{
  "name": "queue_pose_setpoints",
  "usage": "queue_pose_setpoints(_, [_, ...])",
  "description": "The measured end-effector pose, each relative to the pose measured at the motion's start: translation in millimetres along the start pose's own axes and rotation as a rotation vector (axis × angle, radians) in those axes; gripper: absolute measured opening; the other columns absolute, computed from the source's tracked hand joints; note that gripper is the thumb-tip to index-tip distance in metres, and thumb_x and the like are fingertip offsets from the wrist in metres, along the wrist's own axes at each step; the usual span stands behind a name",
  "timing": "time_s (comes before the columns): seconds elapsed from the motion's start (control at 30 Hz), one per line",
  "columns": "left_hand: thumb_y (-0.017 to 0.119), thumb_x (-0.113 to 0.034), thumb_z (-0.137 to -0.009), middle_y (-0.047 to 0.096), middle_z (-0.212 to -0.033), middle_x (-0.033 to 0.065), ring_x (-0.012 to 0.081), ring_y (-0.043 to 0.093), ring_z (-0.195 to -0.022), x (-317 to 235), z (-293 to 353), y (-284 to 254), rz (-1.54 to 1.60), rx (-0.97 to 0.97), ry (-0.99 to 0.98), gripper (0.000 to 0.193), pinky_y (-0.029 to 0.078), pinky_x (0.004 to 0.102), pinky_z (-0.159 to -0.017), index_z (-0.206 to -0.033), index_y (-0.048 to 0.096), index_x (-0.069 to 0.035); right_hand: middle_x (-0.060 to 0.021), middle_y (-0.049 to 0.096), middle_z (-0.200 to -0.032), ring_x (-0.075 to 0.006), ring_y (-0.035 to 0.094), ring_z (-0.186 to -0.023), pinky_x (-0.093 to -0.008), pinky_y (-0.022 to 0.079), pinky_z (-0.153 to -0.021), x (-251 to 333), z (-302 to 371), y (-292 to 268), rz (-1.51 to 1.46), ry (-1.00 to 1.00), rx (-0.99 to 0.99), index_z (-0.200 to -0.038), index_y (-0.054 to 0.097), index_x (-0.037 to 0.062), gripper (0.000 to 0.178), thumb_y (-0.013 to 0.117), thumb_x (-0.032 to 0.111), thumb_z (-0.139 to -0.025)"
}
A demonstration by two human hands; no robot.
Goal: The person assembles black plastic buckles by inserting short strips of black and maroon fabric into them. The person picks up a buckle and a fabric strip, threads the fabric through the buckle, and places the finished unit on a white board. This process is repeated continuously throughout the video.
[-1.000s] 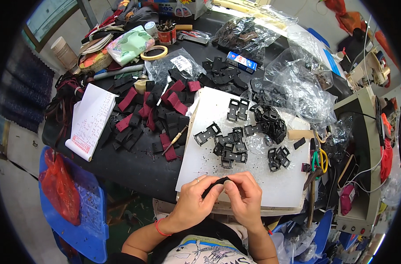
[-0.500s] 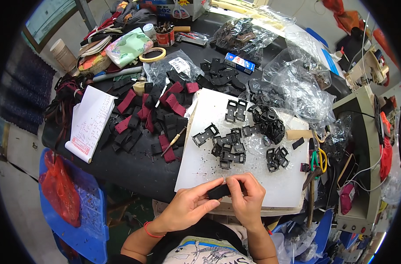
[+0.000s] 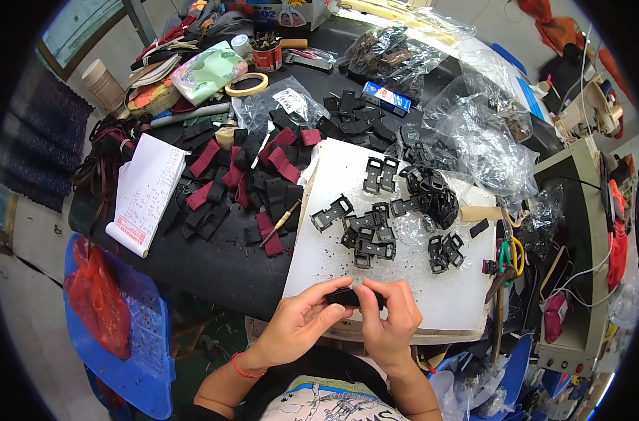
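Just over the near edge of a white board [image 3: 439, 302], both my hands hold one small black strap piece [image 3: 345, 297]. My left hand [image 3: 297, 330] pinches its left end between thumb and fingers. The fingers of my right hand [image 3: 389, 319] grip the other end, thumb in front, covering part of it. Ahead on the board lie several black buckles [image 3: 370, 226], with a denser heap of them [image 3: 432, 196] behind to the right. Left of the board, black and maroon strap pieces [image 3: 283, 167] are strewn on the dark table.
A wooden-handled awl [image 3: 284, 222] rests across a maroon piece. Farther left lies a notepad [image 3: 148, 189]. Clear plastic bags [image 3: 474, 133] crowd the back right; green- and yellow-handled scissors [image 3: 517, 254] sit at the board's right edge. A blue stool [image 3: 148, 330] stands lower left.
The black strap piece has turned to lie more level between my hands, and more of it shows. My hands have shifted slightly; the view has moved a little too.
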State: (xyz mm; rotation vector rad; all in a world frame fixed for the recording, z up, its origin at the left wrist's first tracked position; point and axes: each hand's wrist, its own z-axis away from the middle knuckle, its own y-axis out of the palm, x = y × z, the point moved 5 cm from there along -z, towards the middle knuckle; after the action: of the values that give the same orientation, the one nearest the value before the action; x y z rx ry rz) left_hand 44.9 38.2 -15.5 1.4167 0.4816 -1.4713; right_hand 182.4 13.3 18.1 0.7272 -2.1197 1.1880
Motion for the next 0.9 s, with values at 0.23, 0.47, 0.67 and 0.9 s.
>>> queue_pose_setpoints(0.23, [0.045,-0.003,-0.096,0.051,-0.127,0.0130,0.0164,0.058,-0.106,4.1,-1.5,0.1,0.078,0.095,-0.107,0.035,0.049,0.0278,-0.092,-0.129,0.044,0.006,-0.0095,0.058,-0.072,-0.0170,0.056,-0.055,-0.0267,0.042,-0.047,-2.8,5.5,1.6,-0.068,0.094,0.039,-0.088,0.065,0.0008,0.012,0.071,0.003,-0.079])
queue_pose_setpoints(0.47, [0.053,-0.005,-0.091,0.066,-0.096,0.0152,0.0110,0.065,-0.087,-34.8,-45.0,-7.7,-0.511,0.032,0.235,0.028,0.051,0.0244,-0.075,-0.118,0.057,0.002,-0.0099,0.062,-0.078,-0.0253,0.059,-0.071,-0.0322,0.048,-0.066,-10.9,-29.8,-15.5,-0.010,-0.091,0.121,-0.097,0.064,0.0002,0.018,0.068,0.007,-0.080])
queue_pose_setpoints(0.67, [0.056,-0.010,-0.089,0.065,-0.105,0.0158,0.0222,0.065,-0.092,-88.6,-139.0,-22.2,-0.923,-0.374,0.835,0.028,0.049,0.0282,-0.080,-0.114,0.059,0.002,-0.0143,0.057,-0.102,-0.0317,0.052,-0.088,-0.0375,0.046,-0.075,-34.8,-33.2,-2.1,0.296,-0.102,0.129,-0.111,0.063,0.0055,0.034,0.069,0.007,-0.077])
queue_pose_setpoints(0.9, [0.064,-0.009,-0.084,0.058,-0.110,0.0186,0.0316,0.061,-0.094,-45.4,-58.7,21.9,-0.677,-0.046,0.421,0.032,0.049,0.0361,-0.081,-0.113,0.056,0.003,-0.0130,0.058,-0.098,-0.0236,0.058,-0.083,-0.0315,0.048,-0.071,-55.8,-20.0,-21.2,0.033,0.035,-0.097,-0.110,0.062,0.0028,0.030,0.063,-0.005,-0.081])
